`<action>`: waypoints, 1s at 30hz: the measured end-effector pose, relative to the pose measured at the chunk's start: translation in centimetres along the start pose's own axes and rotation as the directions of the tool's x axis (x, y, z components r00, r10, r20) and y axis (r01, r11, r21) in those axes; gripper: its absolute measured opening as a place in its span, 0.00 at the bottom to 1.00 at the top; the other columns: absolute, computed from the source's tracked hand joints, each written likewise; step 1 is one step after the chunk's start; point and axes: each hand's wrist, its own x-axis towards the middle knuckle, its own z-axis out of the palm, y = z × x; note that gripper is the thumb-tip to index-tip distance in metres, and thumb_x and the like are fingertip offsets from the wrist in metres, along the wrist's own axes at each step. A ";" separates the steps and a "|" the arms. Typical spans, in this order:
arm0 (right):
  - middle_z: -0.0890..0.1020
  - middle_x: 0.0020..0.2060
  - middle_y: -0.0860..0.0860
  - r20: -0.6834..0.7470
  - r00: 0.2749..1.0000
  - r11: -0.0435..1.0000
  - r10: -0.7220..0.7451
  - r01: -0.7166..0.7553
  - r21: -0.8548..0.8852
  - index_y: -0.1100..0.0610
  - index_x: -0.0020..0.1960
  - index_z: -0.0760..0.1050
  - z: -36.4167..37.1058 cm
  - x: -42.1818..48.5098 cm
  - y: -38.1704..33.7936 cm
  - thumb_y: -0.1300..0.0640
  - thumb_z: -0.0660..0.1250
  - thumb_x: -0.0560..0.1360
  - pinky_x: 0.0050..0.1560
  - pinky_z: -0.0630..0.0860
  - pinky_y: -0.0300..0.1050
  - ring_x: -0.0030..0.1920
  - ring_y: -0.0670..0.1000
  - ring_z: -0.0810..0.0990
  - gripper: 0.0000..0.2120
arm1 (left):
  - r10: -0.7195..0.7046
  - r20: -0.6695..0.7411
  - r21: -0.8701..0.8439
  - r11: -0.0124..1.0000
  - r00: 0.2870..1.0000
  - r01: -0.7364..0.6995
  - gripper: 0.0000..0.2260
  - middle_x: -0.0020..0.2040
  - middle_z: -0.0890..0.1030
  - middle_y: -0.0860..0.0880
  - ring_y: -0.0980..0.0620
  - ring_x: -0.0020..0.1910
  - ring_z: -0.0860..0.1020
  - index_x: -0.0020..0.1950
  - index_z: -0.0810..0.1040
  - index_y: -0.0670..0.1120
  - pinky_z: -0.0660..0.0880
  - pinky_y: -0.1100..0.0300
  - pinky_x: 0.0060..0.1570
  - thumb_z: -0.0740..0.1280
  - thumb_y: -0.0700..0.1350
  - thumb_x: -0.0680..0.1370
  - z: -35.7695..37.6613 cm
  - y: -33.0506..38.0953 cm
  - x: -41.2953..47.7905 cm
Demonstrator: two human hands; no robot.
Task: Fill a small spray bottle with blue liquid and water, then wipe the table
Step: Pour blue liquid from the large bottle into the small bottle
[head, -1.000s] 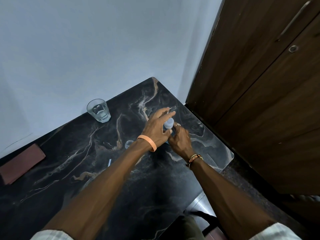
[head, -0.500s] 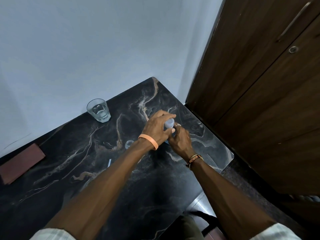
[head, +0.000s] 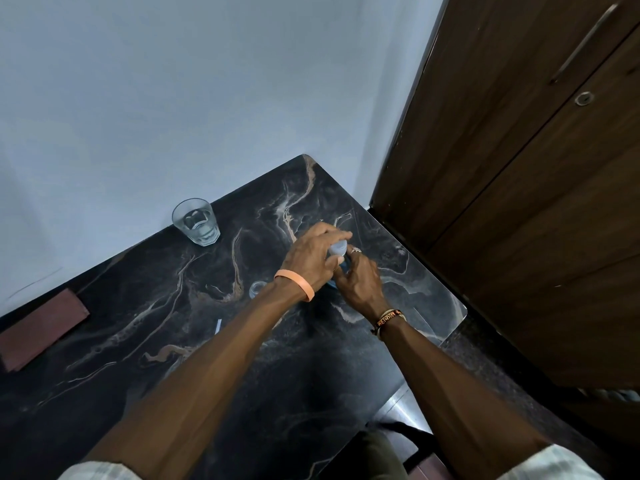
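Both hands meet at a small spray bottle (head: 337, 250) on the dark marble table (head: 173, 341), near its right edge. My left hand (head: 311, 256) curls over the bottle's pale top from the left. My right hand (head: 360, 280) grips the lower body, where a bit of blue (head: 334, 285) shows under my fingers. Most of the bottle is hidden by the hands. A glass of water (head: 196, 221) stands at the back by the wall. A reddish-brown cloth (head: 41, 329) lies at the table's left edge.
A small clear cap (head: 258, 288) and a thin pale tube (head: 218, 325) lie on the table left of my left forearm. A brown wooden cupboard (head: 519, 202) stands close on the right. The wall runs behind the table.
My left fingers, spread above the bottle top a second ago, have closed down around it. The right hand and the other objects stay put.
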 end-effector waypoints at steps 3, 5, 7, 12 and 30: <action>0.84 0.48 0.51 0.000 1.000 0.999 -0.018 0.018 0.028 0.54 0.58 0.77 -0.1 0.0 -0.2 0.51 0.64 0.76 0.41 0.73 0.41 0.43 0.48 0.80 0.13 | 0.008 0.022 -0.037 0.999 1.000 -0.007 0.25 0.67 0.75 0.49 0.53 0.66 0.71 0.67 0.76 0.48 0.66 0.57 0.69 0.73 0.38 0.71 -0.2 0.0 -0.1; 0.84 0.48 0.52 0.016 1.000 1.000 0.006 -0.006 -0.001 0.55 0.58 0.77 -0.1 0.0 -0.1 0.53 0.66 0.77 0.42 0.75 0.44 0.44 0.51 0.81 0.12 | 0.022 0.044 -0.052 0.998 0.999 -0.020 0.22 0.67 0.76 0.47 0.52 0.66 0.73 0.65 0.78 0.47 0.66 0.56 0.70 0.70 0.34 0.72 -0.1 0.0 -0.2; 0.84 0.49 0.51 0.012 1.000 1.000 0.003 -0.003 0.004 0.54 0.59 0.77 0.0 0.1 -0.1 0.54 0.66 0.77 0.44 0.75 0.44 0.44 0.50 0.80 0.12 | -0.001 0.024 -0.038 0.999 1.000 0.002 0.22 0.64 0.78 0.47 0.50 0.64 0.75 0.65 0.78 0.46 0.69 0.56 0.68 0.71 0.34 0.72 -0.1 0.0 -0.1; 0.84 0.50 0.51 0.035 0.999 0.999 0.015 -0.016 0.027 0.55 0.59 0.77 -0.1 0.0 -0.1 0.52 0.66 0.78 0.44 0.74 0.43 0.46 0.52 0.81 0.12 | -0.006 0.042 -0.034 0.999 0.999 0.008 0.24 0.65 0.77 0.48 0.51 0.64 0.74 0.66 0.77 0.47 0.69 0.54 0.68 0.71 0.34 0.72 0.1 -0.2 -0.2; 0.77 0.65 0.56 0.127 0.980 0.987 0.155 -0.158 0.015 0.56 0.74 0.65 -0.4 0.3 -0.7 0.46 0.72 0.75 0.62 0.76 0.57 0.63 0.57 0.77 0.33 | -0.169 -0.407 -0.363 0.932 0.898 0.011 0.20 0.53 0.82 0.52 0.55 0.51 0.81 0.56 0.80 0.52 0.79 0.63 0.48 0.79 0.48 0.66 -2.6 0.8 -2.1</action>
